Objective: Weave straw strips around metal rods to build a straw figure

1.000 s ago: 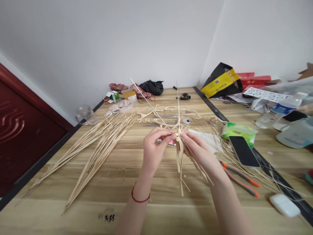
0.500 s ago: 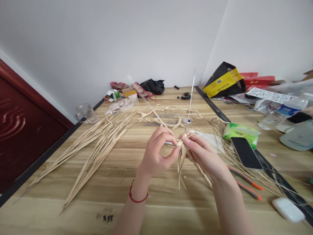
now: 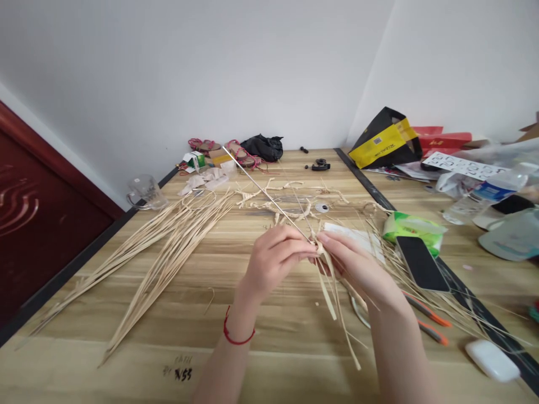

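My left hand [image 3: 275, 261], with a red cord round its wrist, has its fingertips closed on a small straw weaving [image 3: 320, 249]. My right hand [image 3: 357, 266] pinches the same piece from the other side, its thumb near the top. A long thin metal wire [image 3: 267, 193] slants from the fingers up to the left. Loose flat straw strips [image 3: 330, 297] hang below the piece toward the front. The fingers hide part of the weaving, so its exact shape cannot be told.
Long straw bundles [image 3: 168, 275] lie left. Braided pieces [image 3: 295, 210] lie behind my hands. To the right are pliers [image 3: 427, 308], a phone [image 3: 422, 262], a green tissue pack [image 3: 415, 229], a white case [image 3: 492, 360] and a bottle [image 3: 488, 193]. A glass mug [image 3: 147, 192] stands left.
The metal wire has swung from nearly upright to slanting left. The weaving has turned, and its hanging strips now point down to the right. My left fingers have closed in nearer the right hand.
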`<state>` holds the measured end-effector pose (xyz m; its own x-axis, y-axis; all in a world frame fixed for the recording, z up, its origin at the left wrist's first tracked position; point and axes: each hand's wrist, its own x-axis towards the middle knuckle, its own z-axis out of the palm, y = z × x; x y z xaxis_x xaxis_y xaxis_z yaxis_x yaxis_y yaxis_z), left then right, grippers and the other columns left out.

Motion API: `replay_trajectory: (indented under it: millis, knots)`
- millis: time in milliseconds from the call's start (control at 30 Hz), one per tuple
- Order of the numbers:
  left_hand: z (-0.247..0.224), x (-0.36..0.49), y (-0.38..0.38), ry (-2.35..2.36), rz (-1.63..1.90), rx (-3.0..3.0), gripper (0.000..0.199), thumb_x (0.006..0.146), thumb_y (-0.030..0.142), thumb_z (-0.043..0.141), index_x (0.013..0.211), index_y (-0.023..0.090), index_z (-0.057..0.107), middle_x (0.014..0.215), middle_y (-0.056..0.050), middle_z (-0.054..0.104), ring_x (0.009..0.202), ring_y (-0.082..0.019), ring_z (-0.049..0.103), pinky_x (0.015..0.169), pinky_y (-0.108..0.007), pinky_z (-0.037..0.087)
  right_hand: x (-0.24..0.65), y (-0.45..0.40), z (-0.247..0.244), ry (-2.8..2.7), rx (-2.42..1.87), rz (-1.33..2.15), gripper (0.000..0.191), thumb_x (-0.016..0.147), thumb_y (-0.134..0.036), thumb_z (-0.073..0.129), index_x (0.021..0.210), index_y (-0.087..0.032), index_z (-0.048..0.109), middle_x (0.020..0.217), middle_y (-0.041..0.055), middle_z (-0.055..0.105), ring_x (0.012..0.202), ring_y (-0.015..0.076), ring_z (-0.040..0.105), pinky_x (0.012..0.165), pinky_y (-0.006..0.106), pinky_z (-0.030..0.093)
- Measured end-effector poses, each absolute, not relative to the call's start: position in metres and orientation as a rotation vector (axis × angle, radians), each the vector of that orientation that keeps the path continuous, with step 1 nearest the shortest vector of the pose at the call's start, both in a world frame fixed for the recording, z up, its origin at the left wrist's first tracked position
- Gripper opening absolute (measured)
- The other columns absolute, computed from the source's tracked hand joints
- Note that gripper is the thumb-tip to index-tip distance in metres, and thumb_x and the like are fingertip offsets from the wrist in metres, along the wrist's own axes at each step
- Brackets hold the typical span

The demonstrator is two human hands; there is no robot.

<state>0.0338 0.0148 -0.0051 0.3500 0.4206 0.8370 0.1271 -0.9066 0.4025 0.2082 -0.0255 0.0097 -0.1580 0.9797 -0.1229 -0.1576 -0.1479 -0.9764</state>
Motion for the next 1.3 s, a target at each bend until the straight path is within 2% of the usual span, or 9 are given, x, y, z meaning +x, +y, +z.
replay_trajectory:
  millis: [200, 433, 600, 767, 1000, 1067, 1300]
  knots:
    - [0.008, 0.031, 0.010, 0.671, 1.314, 2.520, 0.007, 0.090, 0.016, 0.057, 0.088, 0.020, 0.062, 0.096, -0.005, 0.067, 0.092, -0.017, 0.062, 0.082, -0.032, 0.048, 0.211, -0.021, 0.008, -1.116, -1.170, 1.368, 0.036, 0.079, -0.054, 0.065, 0.069, -0.020, 0.055, 0.060, -0.0032, 0.044, 0.054, 0.0109, 0.038, 0.048, 0.024, 0.031]
    - [0.017, 0.032, -0.001, 0.736, 1.138, 2.557, 0.008, 0.092, 0.017, 0.050, 0.092, 0.020, 0.058, 0.085, -0.004, 0.065, 0.083, -0.017, 0.059, 0.077, -0.032, 0.048, 0.216, -0.020, 0.009, -1.182, -1.220, 1.199, 0.037, 0.077, -0.057, 0.065, 0.069, -0.021, 0.060, 0.062, -0.0007, 0.050, 0.058, 0.0134, 0.045, 0.052, 0.025, 0.037]
    - [0.012, 0.036, -0.001, 0.554, 1.435, 2.511, 0.003, 0.086, 0.020, 0.063, 0.087, 0.022, 0.064, 0.087, -0.003, 0.067, 0.081, -0.015, 0.061, 0.077, -0.031, 0.049, 0.215, -0.025, 0.013, -1.168, -1.198, 1.336, 0.032, 0.079, -0.052, 0.067, 0.077, -0.020, 0.065, 0.069, 0.0006, 0.056, 0.061, 0.0135, 0.049, 0.053, 0.024, 0.039]
    - [0.008, 0.038, -0.002, 0.355, 1.580, 2.334, 0.014, 0.079, 0.016, 0.072, 0.089, 0.026, 0.069, 0.088, 0.000, 0.074, 0.080, -0.015, 0.067, 0.074, -0.029, 0.052, 0.218, -0.029, 0.016, -1.141, -1.090, 1.518, 0.028, 0.077, -0.047, 0.071, 0.076, -0.019, 0.068, 0.072, 0.0005, 0.059, 0.064, 0.0124, 0.052, 0.056, 0.023, 0.042]
    - [0.015, 0.030, -0.003, 0.575, 1.363, 2.535, 0.010, 0.090, 0.019, 0.058, 0.095, 0.023, 0.065, 0.090, -0.003, 0.071, 0.084, -0.016, 0.065, 0.075, -0.030, 0.050, 0.217, -0.026, 0.014, -1.218, -1.156, 1.325, 0.036, 0.081, -0.054, 0.064, 0.076, -0.018, 0.065, 0.062, -0.0014, 0.049, 0.055, 0.0107, 0.041, 0.049, 0.023, 0.034]
    - [0.018, 0.028, -0.004, 0.682, 1.259, 2.532, 0.009, 0.092, 0.021, 0.055, 0.094, 0.022, 0.063, 0.087, -0.003, 0.069, 0.081, -0.016, 0.063, 0.074, -0.030, 0.049, 0.216, -0.027, 0.015, -1.204, -1.139, 1.291, 0.037, 0.081, -0.055, 0.064, 0.075, -0.019, 0.064, 0.062, -0.0019, 0.049, 0.055, 0.0106, 0.042, 0.051, 0.024, 0.035]
    - [0.019, 0.028, -0.008, 0.885, 1.059, 2.147, 0.011, 0.082, 0.028, 0.069, 0.079, 0.021, 0.061, 0.075, 0.001, 0.065, 0.068, -0.014, 0.058, 0.060, -0.026, 0.044, 0.213, -0.022, 0.013, -1.296, -1.169, 1.046, 0.027, 0.079, -0.047, 0.069, 0.074, -0.021, 0.065, 0.064, -0.0010, 0.054, 0.059, 0.0129, 0.046, 0.055, 0.026, 0.037]
